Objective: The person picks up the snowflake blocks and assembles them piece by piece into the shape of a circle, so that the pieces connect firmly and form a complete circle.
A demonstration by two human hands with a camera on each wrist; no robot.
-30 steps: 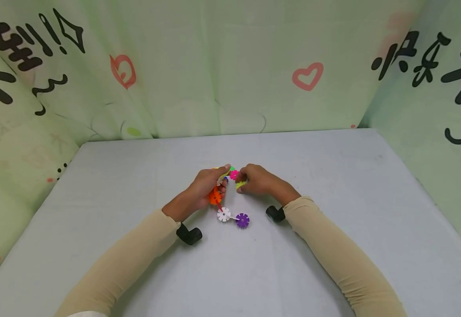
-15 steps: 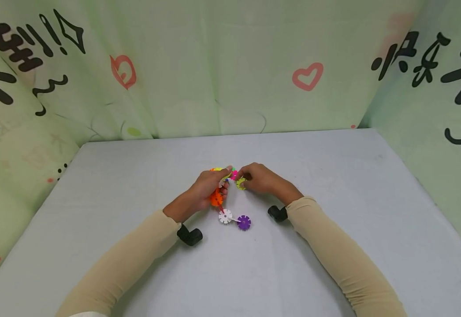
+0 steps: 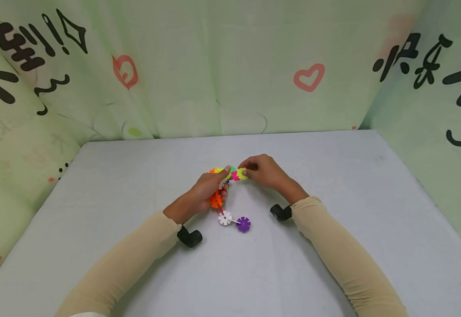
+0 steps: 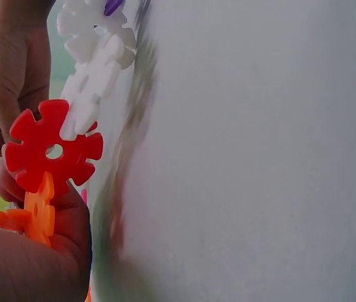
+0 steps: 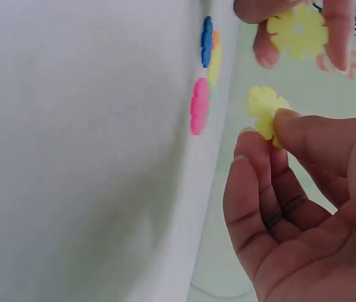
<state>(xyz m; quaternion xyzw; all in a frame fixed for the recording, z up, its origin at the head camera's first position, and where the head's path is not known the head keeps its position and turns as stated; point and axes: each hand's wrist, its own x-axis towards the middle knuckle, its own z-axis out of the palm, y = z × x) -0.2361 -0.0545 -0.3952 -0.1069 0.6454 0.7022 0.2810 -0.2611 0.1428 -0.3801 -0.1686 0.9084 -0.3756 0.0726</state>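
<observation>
My left hand point(image 3: 210, 185) holds a chain of notched plastic discs and pinches a yellow disc point(image 5: 298, 30) by its edges. From this hand hang an orange disc point(image 3: 216, 200), a red disc point(image 4: 52, 150), a white disc point(image 3: 224, 218) and a purple disc point(image 3: 243, 225); in the left wrist view a second white disc links red to white. My right hand point(image 3: 264, 171) pinches another yellow disc point(image 5: 266, 108) between thumb and fingers. The two yellow discs are apart in the right wrist view. Part of the chain is hidden behind the left hand.
Beyond the hands lie a pink disc point(image 5: 199, 107), a blue disc point(image 5: 207, 43) and a green disc point(image 3: 232, 169) on the white table point(image 3: 314, 264). A printed curtain point(image 3: 222, 66) encloses the table's back and sides. Both wrists carry black camera mounts.
My right hand has moved up and away from me with its yellow disc, which now appears in front of the pink one. The left hand and its chain have barely moved.
</observation>
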